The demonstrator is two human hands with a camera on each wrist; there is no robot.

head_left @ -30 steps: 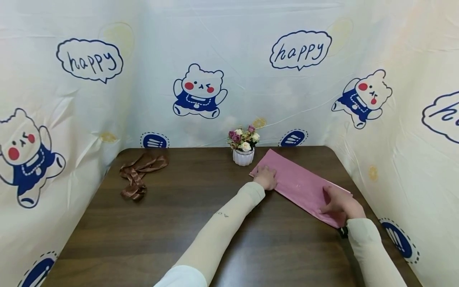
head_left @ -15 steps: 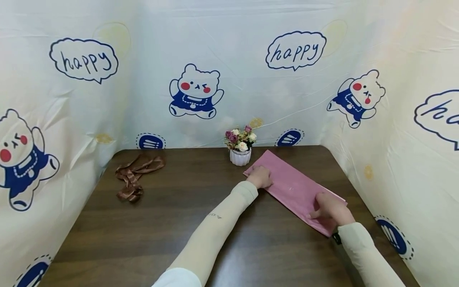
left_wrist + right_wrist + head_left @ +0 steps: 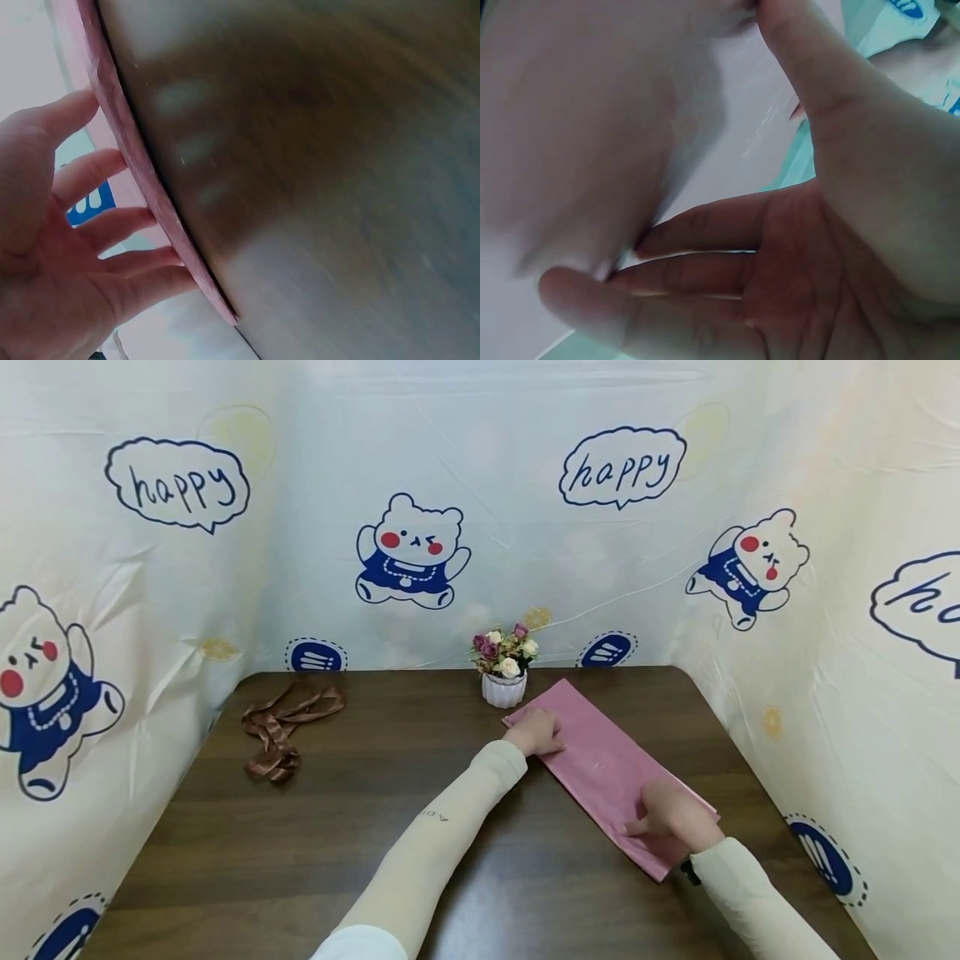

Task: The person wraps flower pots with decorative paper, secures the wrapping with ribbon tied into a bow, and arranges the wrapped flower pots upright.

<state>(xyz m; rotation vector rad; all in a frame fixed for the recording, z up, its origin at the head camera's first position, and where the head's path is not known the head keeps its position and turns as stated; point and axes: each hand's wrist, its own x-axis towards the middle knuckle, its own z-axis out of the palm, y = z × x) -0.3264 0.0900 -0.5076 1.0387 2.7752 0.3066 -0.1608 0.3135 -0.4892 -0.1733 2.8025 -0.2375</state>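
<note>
A long, flat pink folded sheet [image 3: 600,752], paper-like, lies slantwise on the right half of the table. My left hand [image 3: 534,732] rests on its far left edge. Seen in the left wrist view, the thumb and fairly straight fingers of that hand [image 3: 45,247] touch along the sheet's pink edge [image 3: 135,150]. Over the near end spreads my right hand [image 3: 675,814], thumb apart from the fingers. The right wrist view shows this hand's extended fingers [image 3: 705,289] against the pale pink surface, which is blurred there.
A small white pot of artificial flowers [image 3: 505,689] stands at the back, close to the sheet's far corner. At the back left of the brown wooden table [image 3: 300,860] lies a loose heap of brown ribbon [image 3: 279,743]. Printed cloth walls [image 3: 510,527] surround the table.
The pink sheet has turned, its near end swinging left and toward me. Both hands have shifted left with it, the right one also nearer. Ribbon and flower pot stay put.
</note>
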